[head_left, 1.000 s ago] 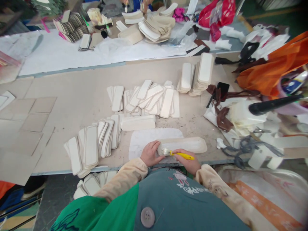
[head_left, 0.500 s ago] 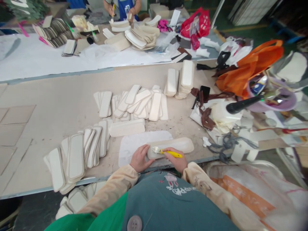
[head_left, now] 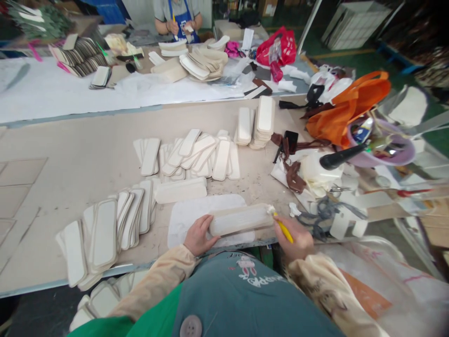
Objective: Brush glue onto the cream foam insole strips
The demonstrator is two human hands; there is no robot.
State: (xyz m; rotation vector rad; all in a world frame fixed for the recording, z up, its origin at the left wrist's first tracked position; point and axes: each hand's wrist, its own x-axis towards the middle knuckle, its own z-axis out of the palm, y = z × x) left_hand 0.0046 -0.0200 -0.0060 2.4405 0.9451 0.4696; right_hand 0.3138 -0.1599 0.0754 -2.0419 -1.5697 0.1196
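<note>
In front of my body lies a long cream panel (head_left: 242,219) with rounded ends, partly over a white sheet (head_left: 185,209). My left hand (head_left: 199,235) grips its left end, thumb at the near edge and fingers at the far edge. A yellow-handled brush (head_left: 283,229) is held in my right hand (head_left: 295,239). White paste clings to its bristles, which touch the panel's right end. A wet-looking whitish film covers part of the panel's top. Another pale panel (head_left: 180,190) lies just beyond the sheet.
Fanned stacks of pale panels (head_left: 104,231) lie at the left, with more panels (head_left: 196,152) and upright piles (head_left: 264,119) farther back. On the right are brown straps (head_left: 294,178), an orange bag (head_left: 351,105) and a lilac basin (head_left: 396,159). Across the table stands a co-worker (head_left: 180,21).
My right hand has swept the brush rightward, from the panel's left end to its right end. My left hand stays at the left end. The whole view has shifted slightly.
</note>
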